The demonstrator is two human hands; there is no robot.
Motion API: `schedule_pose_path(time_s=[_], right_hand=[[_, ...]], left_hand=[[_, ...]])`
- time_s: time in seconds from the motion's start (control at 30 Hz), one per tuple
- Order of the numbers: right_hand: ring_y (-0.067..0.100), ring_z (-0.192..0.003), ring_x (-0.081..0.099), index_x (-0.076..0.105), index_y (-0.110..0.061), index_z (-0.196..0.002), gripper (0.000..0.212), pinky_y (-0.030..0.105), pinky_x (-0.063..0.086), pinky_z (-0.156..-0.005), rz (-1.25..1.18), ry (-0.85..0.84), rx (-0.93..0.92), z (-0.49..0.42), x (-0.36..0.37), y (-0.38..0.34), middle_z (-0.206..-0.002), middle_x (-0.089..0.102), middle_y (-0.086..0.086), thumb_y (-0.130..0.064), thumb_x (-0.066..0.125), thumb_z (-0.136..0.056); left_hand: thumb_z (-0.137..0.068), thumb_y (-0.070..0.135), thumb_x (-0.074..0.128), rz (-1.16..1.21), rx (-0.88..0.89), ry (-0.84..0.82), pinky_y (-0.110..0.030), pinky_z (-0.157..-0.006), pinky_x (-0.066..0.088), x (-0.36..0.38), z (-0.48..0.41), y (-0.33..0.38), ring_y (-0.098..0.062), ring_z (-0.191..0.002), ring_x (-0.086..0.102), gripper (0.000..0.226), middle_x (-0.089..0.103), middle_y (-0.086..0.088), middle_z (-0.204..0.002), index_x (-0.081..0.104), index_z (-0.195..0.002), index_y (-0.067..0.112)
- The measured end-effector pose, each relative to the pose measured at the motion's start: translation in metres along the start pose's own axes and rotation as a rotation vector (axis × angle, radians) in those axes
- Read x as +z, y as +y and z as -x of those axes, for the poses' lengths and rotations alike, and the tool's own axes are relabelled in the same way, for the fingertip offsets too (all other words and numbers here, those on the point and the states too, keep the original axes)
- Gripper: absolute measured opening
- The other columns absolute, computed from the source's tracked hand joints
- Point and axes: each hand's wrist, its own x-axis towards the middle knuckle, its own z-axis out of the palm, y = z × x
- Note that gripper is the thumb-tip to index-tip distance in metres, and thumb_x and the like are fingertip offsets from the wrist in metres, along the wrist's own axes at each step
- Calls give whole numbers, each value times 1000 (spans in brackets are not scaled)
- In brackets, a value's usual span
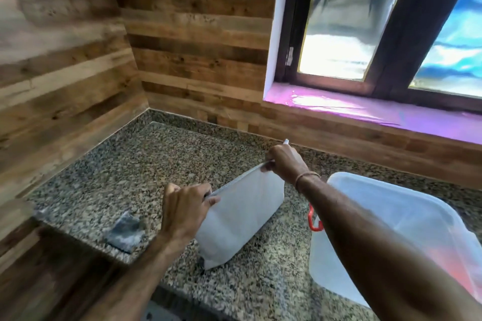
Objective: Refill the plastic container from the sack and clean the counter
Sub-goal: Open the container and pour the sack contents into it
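Speckled granite tabletop (130, 164) against a wood-panelled wall (195, 47), window (339, 21) to the right. Left hand (182, 208) and right hand (284, 161) each pinch the top edge of the white sack (242, 216), standing beside the lidded plastic container (391, 216). Pulled too sharply, the seam might burst and scatter its contents.

Wooden plank walls (182, 47) meet in a corner behind a speckled granite surface (156, 159). At right, a dark-framed window (391, 21) lets in bright daylight above a glossy purple sill (365, 114).
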Motion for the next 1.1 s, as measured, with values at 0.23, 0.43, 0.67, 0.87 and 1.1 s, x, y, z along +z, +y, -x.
schedule_pose_path(time_s=[0.23, 0.43, 0.67, 0.87, 1.1], right_hand=[[29, -96, 72, 78, -21, -93, 10, 31, 47, -65, 59, 135, 6, 28, 29, 3, -97, 76, 2, -28, 77, -86], [11, -102, 68, 70, -23, -121, 33, 28, 60, -85, -106, -34, -401, 79, 48, -85, -124, 70, -4, -32, 73, -89], [13, -72, 56, 73, -15, -79, 31, 30, 49, -60, -513, 46, -401, 99, 81, -139, -91, 60, 0, -45, 79, -82], [18, -62, 68, 68, 10, -80, 31, 28, 57, -62, -1062, -151, -32, 92, 74, -129, -74, 73, 23, -17, 81, -86], [16, -65, 58, 68, 6, -77, 33, 27, 48, -59, -996, -180, 87, 88, 74, -125, -69, 66, 9, -22, 84, -84]], left_hand=[[-90, 50, 71, 77, -97, -168, -21, -56, 41, -3, 32, -12, -7, -63, 58, 30, 71, 10, -81, 68, -109, 27], [-88, 46, 74, 209, -158, -250, -23, -51, 40, -30, 47, -35, -2, -60, 60, 16, 69, 12, -72, 72, -89, 30], [-90, 39, 75, 634, -132, -58, -29, -49, 47, -49, 18, -41, -5, -52, 58, 25, 67, 8, -60, 69, -70, 25], [-91, 35, 72, 887, -295, -156, -33, -77, 61, -10, 50, -57, 1, -81, 70, 5, 77, 11, -90, 73, -91, 30], [-85, 47, 77, 472, -99, -12, -21, -52, 31, 14, 59, -43, 3, -60, 52, 24, 61, 16, -66, 64, -74, 30]])
